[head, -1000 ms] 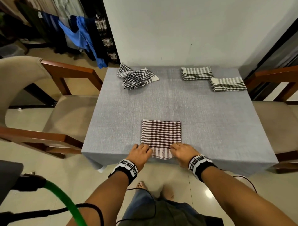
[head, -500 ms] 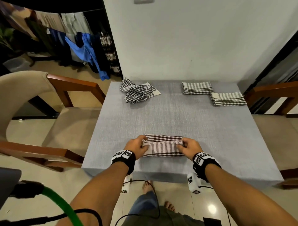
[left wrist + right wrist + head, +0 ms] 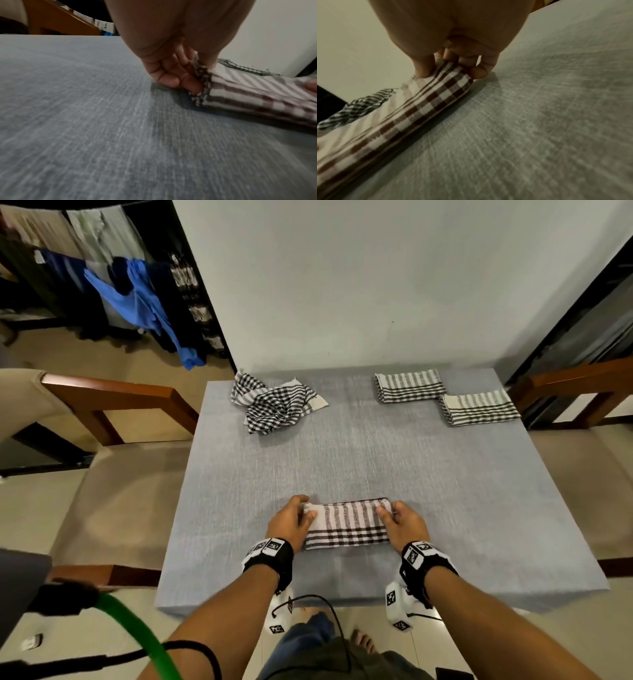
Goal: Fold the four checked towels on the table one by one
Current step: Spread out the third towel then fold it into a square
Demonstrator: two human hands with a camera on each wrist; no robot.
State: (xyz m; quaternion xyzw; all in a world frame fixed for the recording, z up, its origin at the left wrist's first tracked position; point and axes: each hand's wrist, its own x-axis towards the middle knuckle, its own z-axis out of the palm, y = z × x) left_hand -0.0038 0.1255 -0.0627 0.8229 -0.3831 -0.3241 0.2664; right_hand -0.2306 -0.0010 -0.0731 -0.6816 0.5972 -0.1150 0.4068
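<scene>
A brown-and-white checked towel (image 3: 347, 523) lies folded into a narrow band near the front edge of the grey table (image 3: 342, 460). My left hand (image 3: 291, 520) pinches its left end, thumb on top and fingers curled beneath (image 3: 178, 79). My right hand (image 3: 404, 522) pinches its right end (image 3: 453, 70) the same way. The towel's near fold (image 3: 426, 106) rests on the cloth. A crumpled black-and-white checked towel (image 3: 274, 402) lies at the back left. Two folded striped towels (image 3: 409, 386) (image 3: 479, 409) sit at the back right.
Wooden chairs with beige seats stand at the left (image 3: 113, 402) and right (image 3: 579, 381) of the table. A white wall (image 3: 376, 285) runs behind it. Clothes (image 3: 137, 299) hang at the back left. Bare grey cloth spans the table's middle.
Both hands took the towel's near edge and carried it away from me over the far half, so the square became a narrow band. The head view rose.
</scene>
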